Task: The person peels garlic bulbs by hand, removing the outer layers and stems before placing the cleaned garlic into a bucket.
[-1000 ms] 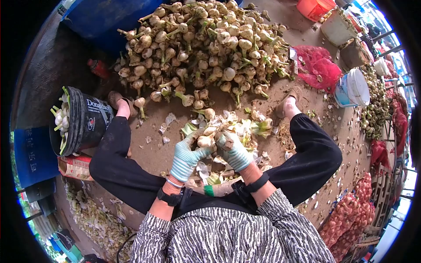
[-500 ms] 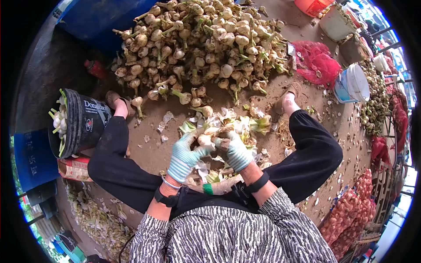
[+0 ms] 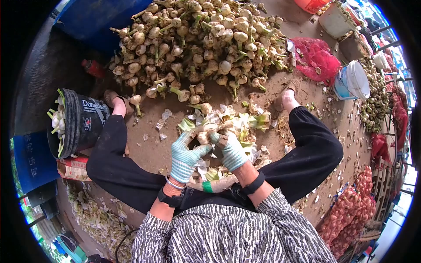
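Between my two gloved hands is a garlic bulb [image 3: 203,138], its pale round body showing at the fingertips. My left hand [image 3: 187,153], in a white and green striped glove, closes its thumb and fingers on the bulb from the left. From the right, my right hand [image 3: 230,151] grips the same bulb, with dirt-stained fingertips on its glove. Below and beyond the hands lie peeled garlic skins [image 3: 237,120] and green stalk pieces. A large heap of untrimmed garlic bulbs [image 3: 197,48] lies ahead of my feet.
To the left stands a black bucket [image 3: 90,116] holding trimmed garlic. A red mesh bag [image 3: 313,61] and a white-blue bucket [image 3: 352,82] are at the right. Filled mesh sacks [image 3: 348,212] lie lower right, and loose peelings [image 3: 94,215] cover the ground lower left.
Both hands stay together on the garlic bulb; the right hand has shifted slightly left, closer to the left hand. The whole view has moved a little.
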`<act>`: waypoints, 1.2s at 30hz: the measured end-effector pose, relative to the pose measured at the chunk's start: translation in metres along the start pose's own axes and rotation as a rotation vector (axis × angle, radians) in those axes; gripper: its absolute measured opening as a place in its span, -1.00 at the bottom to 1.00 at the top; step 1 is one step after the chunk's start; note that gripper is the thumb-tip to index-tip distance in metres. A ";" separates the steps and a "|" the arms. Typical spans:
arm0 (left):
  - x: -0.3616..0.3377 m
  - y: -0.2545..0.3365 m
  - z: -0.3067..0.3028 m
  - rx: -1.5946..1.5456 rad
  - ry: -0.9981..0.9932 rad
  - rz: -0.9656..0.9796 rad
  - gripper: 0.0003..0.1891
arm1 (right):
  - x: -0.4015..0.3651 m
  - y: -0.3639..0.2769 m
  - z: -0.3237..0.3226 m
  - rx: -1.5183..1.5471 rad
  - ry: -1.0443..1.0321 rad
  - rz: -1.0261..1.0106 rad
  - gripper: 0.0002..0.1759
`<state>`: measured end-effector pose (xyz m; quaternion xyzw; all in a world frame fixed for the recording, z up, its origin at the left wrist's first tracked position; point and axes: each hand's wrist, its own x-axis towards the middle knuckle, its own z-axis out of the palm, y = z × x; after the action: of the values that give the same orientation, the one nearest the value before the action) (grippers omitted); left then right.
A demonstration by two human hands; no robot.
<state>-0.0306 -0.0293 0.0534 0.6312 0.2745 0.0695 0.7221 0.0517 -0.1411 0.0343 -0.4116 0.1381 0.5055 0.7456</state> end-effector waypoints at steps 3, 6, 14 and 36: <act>-0.001 0.009 -0.004 -0.171 -0.003 -0.115 -0.64 | -0.003 -0.002 -0.002 -0.090 -0.074 -0.053 -0.69; 0.005 0.006 -0.012 -0.319 -0.070 -0.281 -0.69 | -0.003 -0.002 -0.014 -0.234 -0.083 -0.109 -0.70; 0.002 0.004 0.001 0.662 0.045 0.479 -0.56 | 0.008 0.011 -0.034 -0.517 -0.052 -0.346 -0.76; 0.006 -0.029 -0.006 -0.818 -0.100 -0.335 -0.72 | 0.023 -0.026 -0.060 -1.080 0.031 -0.398 -0.77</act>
<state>-0.0353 -0.0266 0.0239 0.2429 0.2874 0.0238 0.9262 0.0970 -0.1757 -0.0055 -0.7594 -0.2088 0.3483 0.5084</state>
